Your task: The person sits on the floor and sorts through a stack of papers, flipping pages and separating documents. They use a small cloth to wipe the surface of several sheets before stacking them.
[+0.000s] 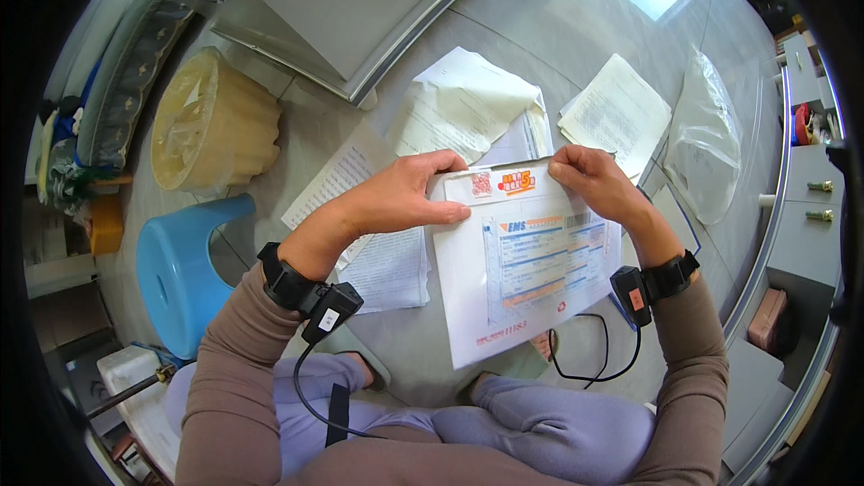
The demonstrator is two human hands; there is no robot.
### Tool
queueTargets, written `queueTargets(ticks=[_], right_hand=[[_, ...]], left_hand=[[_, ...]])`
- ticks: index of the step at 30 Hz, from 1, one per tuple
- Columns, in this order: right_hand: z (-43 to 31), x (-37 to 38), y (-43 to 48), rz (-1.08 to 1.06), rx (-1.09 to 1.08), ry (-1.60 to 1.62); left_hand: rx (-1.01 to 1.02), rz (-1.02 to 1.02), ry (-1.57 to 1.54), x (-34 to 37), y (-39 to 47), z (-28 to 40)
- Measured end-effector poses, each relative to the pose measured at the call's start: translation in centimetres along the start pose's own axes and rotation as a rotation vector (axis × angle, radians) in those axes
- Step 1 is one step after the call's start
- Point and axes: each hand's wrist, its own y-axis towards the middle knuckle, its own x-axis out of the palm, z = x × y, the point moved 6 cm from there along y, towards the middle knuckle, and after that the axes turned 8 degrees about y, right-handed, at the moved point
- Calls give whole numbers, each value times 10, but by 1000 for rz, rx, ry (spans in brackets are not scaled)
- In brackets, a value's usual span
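Note:
Between my two hands is a white cardboard mailing envelope (466, 283) with a shipping form in a clear pouch; it bears writing and printed codes. My left hand (398, 192) grips its upper left edge between thumb and fingers. At the upper right edge, my right hand (594, 175) pinches it between thumb and forefinger. Whether the envelope holds anything cannot be seen. Beyond it, crumpled printed sheets (466, 104) lie on the tiled floor. More printed papers (388, 273) are partly under my left forearm, and another stack (617, 111) lies beyond my right hand.
A blue plastic stool (169, 277) and a cream bin with a plastic liner (216, 121) stand at the left. A clear plastic bag (705, 142) lies at the right, beside drawers (803, 229). Black cables run from both wrist devices. A grey cabinet (324, 13) stands ahead.

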Motion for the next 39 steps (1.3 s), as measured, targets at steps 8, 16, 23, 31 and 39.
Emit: queueTargets(ticks=[8,16,23,31,39], right_hand=[[4,14,6,10,71,12],[14,-61,-23,670,-277,-378],[83,-45,-56,63,380,686],[107,-6,-70,-30,427,886],[113,5,-70,3,350,924]], left_hand=[[-113,210,448,3,13,-9],[-179,227,-111,-8,9,-51],[-198,339,-239,-28,-5,-88],[-160,420,-154,-40,3,-89],[-44,642,158,-46,6,-83]])
